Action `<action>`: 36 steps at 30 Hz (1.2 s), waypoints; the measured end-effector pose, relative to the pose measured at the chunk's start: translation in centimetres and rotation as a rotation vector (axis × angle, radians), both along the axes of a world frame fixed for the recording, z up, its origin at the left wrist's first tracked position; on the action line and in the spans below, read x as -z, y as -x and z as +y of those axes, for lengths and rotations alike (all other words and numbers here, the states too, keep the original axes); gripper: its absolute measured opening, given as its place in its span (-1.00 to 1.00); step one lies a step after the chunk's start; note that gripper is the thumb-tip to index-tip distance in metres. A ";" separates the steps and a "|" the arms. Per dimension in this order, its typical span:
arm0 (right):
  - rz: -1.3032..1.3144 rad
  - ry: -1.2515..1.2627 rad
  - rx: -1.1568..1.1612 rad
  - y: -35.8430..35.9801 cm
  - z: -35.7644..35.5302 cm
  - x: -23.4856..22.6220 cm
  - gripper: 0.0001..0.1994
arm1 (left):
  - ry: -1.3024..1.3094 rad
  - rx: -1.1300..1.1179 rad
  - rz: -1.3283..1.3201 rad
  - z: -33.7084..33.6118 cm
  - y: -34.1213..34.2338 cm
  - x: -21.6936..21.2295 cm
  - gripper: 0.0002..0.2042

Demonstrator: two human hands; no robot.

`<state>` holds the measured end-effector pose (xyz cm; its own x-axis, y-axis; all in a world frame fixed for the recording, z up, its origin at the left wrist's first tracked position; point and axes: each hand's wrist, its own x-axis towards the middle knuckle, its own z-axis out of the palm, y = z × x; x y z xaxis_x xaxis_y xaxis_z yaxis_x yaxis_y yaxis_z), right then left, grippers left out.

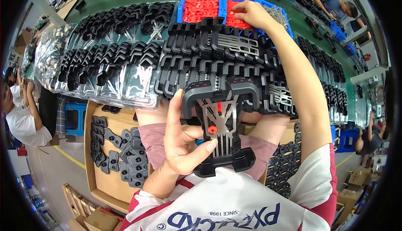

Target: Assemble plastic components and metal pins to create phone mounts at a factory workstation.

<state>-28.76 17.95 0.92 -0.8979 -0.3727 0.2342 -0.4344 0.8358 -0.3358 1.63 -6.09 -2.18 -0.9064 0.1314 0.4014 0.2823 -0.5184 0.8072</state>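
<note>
Print shows on the near shirt (234,187), white with red trim, worn by the person at work. A row of large, dark-blue letters (222,224) curves across its front, running from left to right and dipping in the middle. Just on the far side of that row, around its middle, sits a smaller line (224,213) of letters and numerals, also dark. At the row's left end stands a small circled mark (161,227). Any print on the cartons (349,199) at the right is too small to make out.
</note>
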 end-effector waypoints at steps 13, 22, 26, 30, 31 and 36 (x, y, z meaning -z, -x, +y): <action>0.227 0.114 0.020 1.5 0.7 2.4 -0.81 | -0.075 -0.077 -0.259 -0.4 -0.6 -0.4 0.02; 0.162 0.072 0.081 -0.2 0.3 0.1 -0.80 | -0.046 -0.087 -0.280 -0.2 0.2 -0.1 0.02; 0.188 -0.300 0.015 0.0 0.5 1.1 -0.81 | -0.100 -0.132 -0.204 0.8 0.2 -0.2 0.01; 0.102 -0.223 0.044 0.6 0.9 0.8 -0.81 | -0.074 -0.196 -0.218 1.0 0.2 -0.8 0.01; 0.072 -0.198 0.056 0.7 1.1 0.9 -0.81 | -0.065 -0.216 -0.224 1.0 0.2 -1.0 0.02; 0.207 0.168 0.084 -2.5 0.4 -1.6 -0.86 | -0.163 -0.146 -0.281 0.9 0.2 -1.4 0.01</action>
